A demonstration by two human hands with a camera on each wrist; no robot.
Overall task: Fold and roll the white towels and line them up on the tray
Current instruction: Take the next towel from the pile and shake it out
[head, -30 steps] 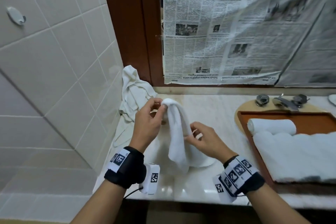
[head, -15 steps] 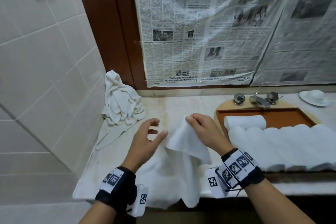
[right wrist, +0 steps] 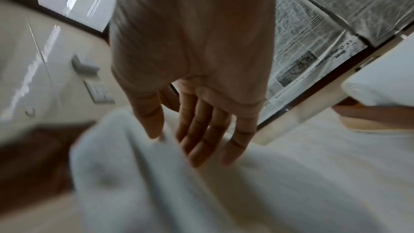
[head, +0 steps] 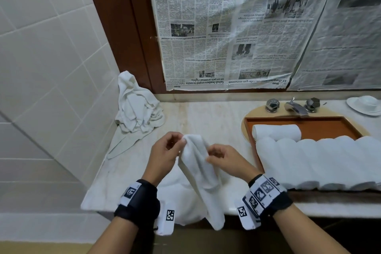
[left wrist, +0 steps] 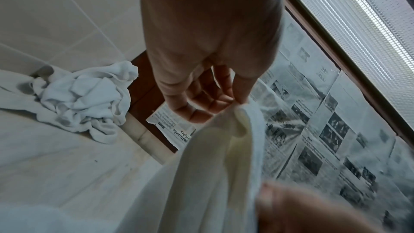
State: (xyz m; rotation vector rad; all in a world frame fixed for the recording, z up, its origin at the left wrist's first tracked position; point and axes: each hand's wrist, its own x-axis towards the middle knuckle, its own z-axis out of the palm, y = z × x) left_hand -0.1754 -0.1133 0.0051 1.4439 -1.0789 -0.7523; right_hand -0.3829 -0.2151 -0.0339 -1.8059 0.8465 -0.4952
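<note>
A white towel (head: 198,163) hangs in a narrow fold over the marble counter, its lower end past the front edge. My left hand (head: 182,140) pinches its top end between thumb and fingertips, which shows close up in the left wrist view (left wrist: 237,104). My right hand (head: 208,158) pinches the towel's right edge a little lower; in the blurred right wrist view (right wrist: 170,139) the thumb lies on the cloth. The brown tray (head: 329,128) at right carries one rolled towel (head: 276,132) at the back and a row of several rolled towels (head: 319,161) in front.
A heap of unfolded white towels (head: 138,109) lies in the back left corner against the tiled wall. Behind the tray are a tap (head: 294,107) and a white dish (head: 365,104). Newspaper (head: 247,27) covers the mirror.
Half a second ago my right hand held the towel's top and my left hand was open. Now the left hand pinches the top and the right hand has dropped to the side edge.
</note>
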